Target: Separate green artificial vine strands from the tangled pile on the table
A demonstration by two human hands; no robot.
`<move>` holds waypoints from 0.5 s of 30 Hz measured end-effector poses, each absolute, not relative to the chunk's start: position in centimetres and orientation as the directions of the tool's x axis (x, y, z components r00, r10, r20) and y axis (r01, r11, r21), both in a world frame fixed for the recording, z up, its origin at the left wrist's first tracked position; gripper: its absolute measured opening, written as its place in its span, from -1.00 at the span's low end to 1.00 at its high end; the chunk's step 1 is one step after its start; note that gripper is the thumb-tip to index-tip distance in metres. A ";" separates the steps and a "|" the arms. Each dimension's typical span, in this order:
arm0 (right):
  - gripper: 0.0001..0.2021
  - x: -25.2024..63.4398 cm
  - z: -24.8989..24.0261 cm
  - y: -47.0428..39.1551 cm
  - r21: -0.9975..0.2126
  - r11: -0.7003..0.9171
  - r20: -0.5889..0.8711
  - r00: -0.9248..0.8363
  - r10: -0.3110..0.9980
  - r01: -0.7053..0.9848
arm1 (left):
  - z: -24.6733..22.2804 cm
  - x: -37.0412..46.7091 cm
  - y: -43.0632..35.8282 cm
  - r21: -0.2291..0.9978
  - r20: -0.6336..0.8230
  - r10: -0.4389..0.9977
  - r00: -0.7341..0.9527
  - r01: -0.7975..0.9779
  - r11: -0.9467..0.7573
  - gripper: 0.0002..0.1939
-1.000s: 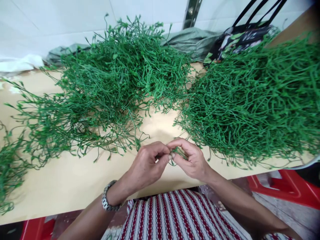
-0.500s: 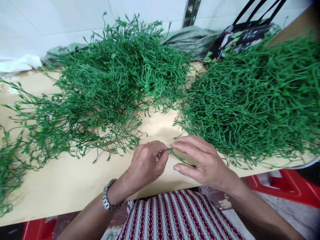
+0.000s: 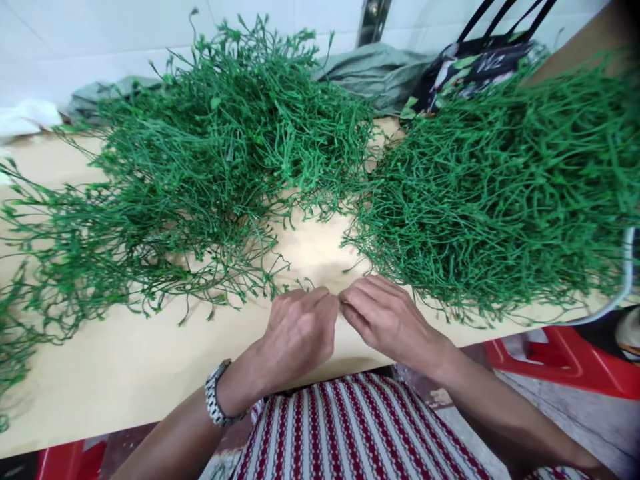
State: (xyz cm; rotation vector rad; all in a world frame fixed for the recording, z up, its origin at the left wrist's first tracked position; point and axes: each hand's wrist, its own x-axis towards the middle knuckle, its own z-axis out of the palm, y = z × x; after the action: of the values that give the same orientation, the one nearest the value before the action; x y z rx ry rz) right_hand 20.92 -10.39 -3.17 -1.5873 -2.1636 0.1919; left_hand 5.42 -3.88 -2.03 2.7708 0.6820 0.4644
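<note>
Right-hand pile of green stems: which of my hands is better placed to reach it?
Probably your right hand: it sits close to the right-hand pile's near edge, while your left hand is farther away, beyond the right.

Free tabletop [image 3: 315, 247] between stem heaps [image 3: 500, 207]

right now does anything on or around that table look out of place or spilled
Nothing looks clearly spilled or damaged. The one mildly odd thing is the patterned bag at the back, partly hidden behind the right-hand pile of green stems; a carry bag seems a bit out of place beside loose greens.
</note>
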 end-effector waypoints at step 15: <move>-0.90 22.1 -4.3 -9.8 -0.947 -0.306 -0.314 -0.075 0.947 0.103 | -3.7 3.8 -3.8 0.402 0.545 0.323 0.774 0.097 -0.910 -0.84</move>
State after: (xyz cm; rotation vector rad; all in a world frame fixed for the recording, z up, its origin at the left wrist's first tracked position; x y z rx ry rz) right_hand 22.08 -9.83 -4.31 -1.4665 -1.1790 1.4662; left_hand 3.81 -3.83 -3.66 2.6146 0.3215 0.8956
